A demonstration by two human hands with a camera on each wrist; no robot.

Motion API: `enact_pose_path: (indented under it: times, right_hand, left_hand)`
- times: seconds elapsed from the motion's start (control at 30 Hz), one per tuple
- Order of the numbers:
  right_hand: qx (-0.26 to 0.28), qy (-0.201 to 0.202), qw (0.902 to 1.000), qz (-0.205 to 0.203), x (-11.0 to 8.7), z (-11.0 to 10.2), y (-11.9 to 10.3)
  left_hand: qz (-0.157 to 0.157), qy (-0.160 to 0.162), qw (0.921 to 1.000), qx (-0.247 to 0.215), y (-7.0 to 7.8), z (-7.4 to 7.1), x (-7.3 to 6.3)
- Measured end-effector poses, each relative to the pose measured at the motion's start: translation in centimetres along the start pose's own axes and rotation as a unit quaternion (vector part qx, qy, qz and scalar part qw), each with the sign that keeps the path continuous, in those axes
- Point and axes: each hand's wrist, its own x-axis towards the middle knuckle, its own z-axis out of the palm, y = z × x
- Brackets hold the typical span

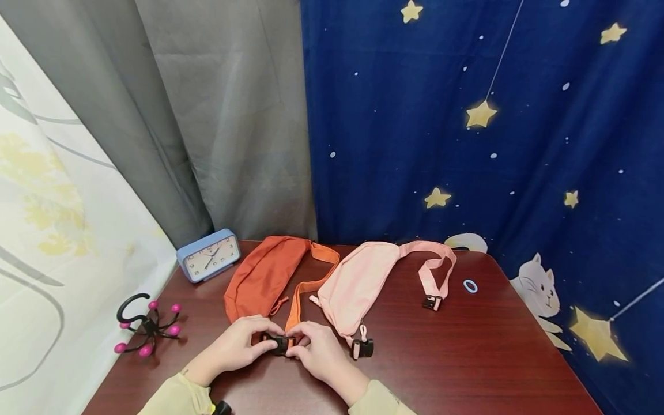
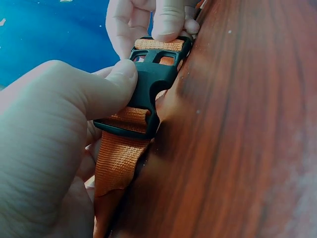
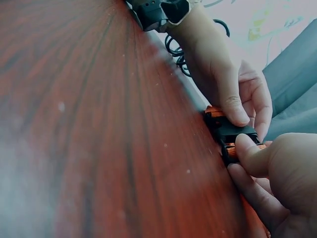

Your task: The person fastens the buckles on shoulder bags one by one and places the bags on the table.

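An orange-red waist bag (image 1: 267, 274) lies on the table, its orange strap (image 1: 297, 302) curving down to a black side-release buckle (image 1: 280, 346). Thumb and fingers of my left hand (image 1: 240, 346) pinch the wider socket half, and the thumb lies on its top face in the left wrist view. My right hand (image 1: 323, 353) pinches the other end of the buckle, where the webbing (image 2: 158, 45) loops through. Both halves are joined in line, with the slots of the prong half (image 2: 167, 60) still showing. The fingers beneath are partly hidden.
Right of the orange bag lies a pink waist bag (image 1: 358, 282) with its black buckle halves (image 1: 362, 348) apart. A blue clock (image 1: 210, 255), a black hook rack with pink knobs (image 1: 149, 327) and a small blue ring (image 1: 470, 286) are on the table (image 1: 467, 357).
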Motion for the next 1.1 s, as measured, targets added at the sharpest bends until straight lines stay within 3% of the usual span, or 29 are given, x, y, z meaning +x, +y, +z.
enact_pose_path:
  times: [0.13,0.63,1.1]
  right_hand:
    - [0.016,0.005,0.9996,0.024,0.2,0.4,0.0]
    - [-0.002,0.019,0.9998,0.01,0.5,0.6,-0.1]
    - [-0.016,0.032,0.9991,0.022,0.4,1.1,-0.2]
  left_hand:
    - [-0.001,0.005,0.9999,-0.01,0.0,-0.1,0.0]
    - [-0.006,0.004,0.9998,-0.018,-0.4,0.1,0.0]
    - [-0.009,0.008,0.9995,-0.03,-0.3,0.2,0.0]
